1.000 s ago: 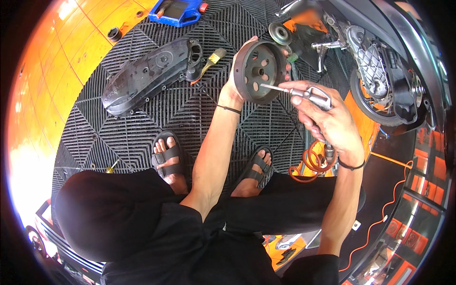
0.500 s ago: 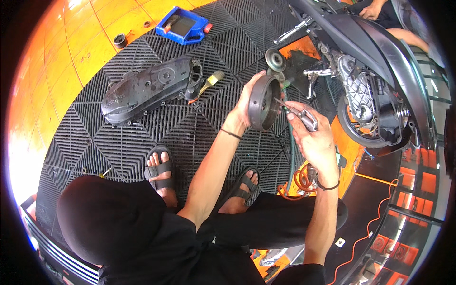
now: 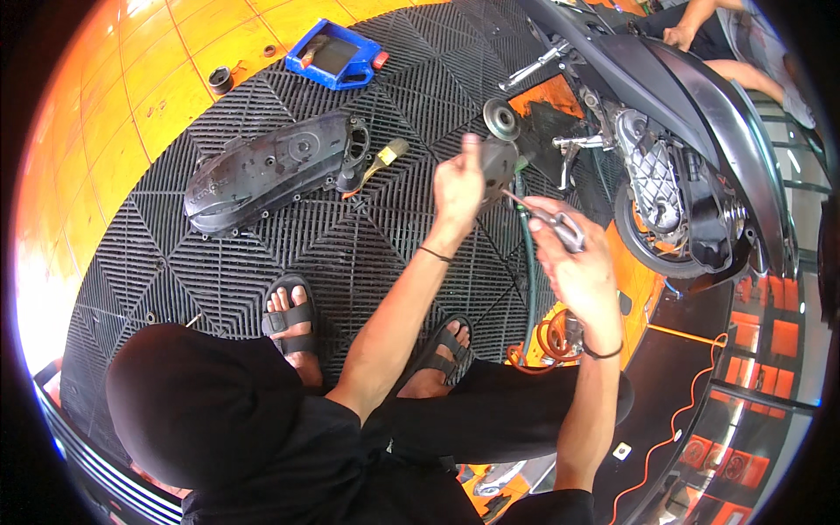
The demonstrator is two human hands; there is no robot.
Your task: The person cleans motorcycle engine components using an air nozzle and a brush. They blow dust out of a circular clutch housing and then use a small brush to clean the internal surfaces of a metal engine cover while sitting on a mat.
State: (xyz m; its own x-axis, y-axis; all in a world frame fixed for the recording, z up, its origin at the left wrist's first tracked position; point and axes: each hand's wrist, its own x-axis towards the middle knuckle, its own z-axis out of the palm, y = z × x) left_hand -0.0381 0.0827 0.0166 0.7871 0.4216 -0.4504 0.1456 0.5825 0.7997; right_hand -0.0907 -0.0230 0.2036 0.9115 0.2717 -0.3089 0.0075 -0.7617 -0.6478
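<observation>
My left hand (image 3: 459, 188) grips a dark round metal drum (image 3: 497, 171), which is turned so its holed face partly shows; some of it is hidden and blurred. My right hand (image 3: 573, 267) is closed round a silver air blow gun (image 3: 567, 229), its thin nozzle angled at the drum. A coiled orange hose (image 3: 549, 337) hangs below that hand. Just beyond the drum lies a round metal disc part (image 3: 500, 116). Left of my hands, a long black casing (image 3: 262, 175) and a paintbrush (image 3: 386, 159) lie on the black ribbed mat (image 3: 201, 276).
A blue cut-open jug (image 3: 332, 59) and a small dark cup (image 3: 220, 79) sit at the back. A dark scooter (image 3: 656, 175) with exposed engine stands at right. Behind it is a co-worker's hand (image 3: 678, 37). An orange cord (image 3: 700, 376) runs along the lower right.
The drum has turned away from my view, its open inside no longer showing. Both my hands shifted somewhat left, the nozzle still toward the drum. The co-worker came into view as the camera moved.
</observation>
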